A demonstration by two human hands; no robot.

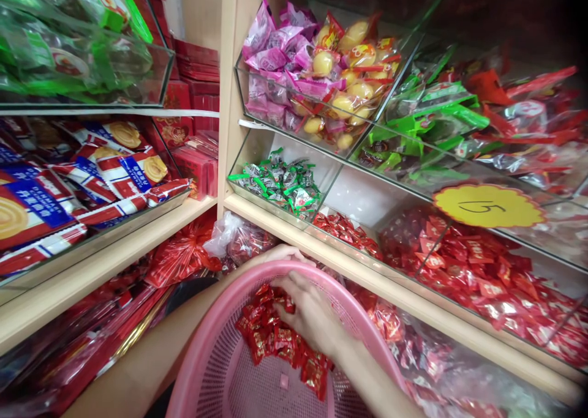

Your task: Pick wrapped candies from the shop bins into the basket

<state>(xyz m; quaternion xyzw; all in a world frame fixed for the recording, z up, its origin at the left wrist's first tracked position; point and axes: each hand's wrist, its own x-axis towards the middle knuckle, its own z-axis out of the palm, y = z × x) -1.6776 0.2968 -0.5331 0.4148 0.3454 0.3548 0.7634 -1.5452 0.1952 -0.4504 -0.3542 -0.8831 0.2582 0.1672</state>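
Observation:
A pink plastic basket (284, 380) with mesh sides fills the lower middle of the head view, tilted toward the shelves. Inside it lies a pile of red wrapped candies (275, 338). My right hand (307, 308) reaches into the basket from the right, its fingers curled around some of the red candies at the top of the pile. Round the outside of the basket, on its left and far side, runs my left arm. My left hand (282, 254) is behind the far rim, against the basket; most of its fingers are hidden.
Clear shelf bins hold green candies (287, 182), red candies (482, 271), purple packets (275, 57) and biscuit packs (114, 167). A yellow price tag (489, 206) hangs at right. Bagged goods (184, 253) lie under the wooden shelf edge (390, 289).

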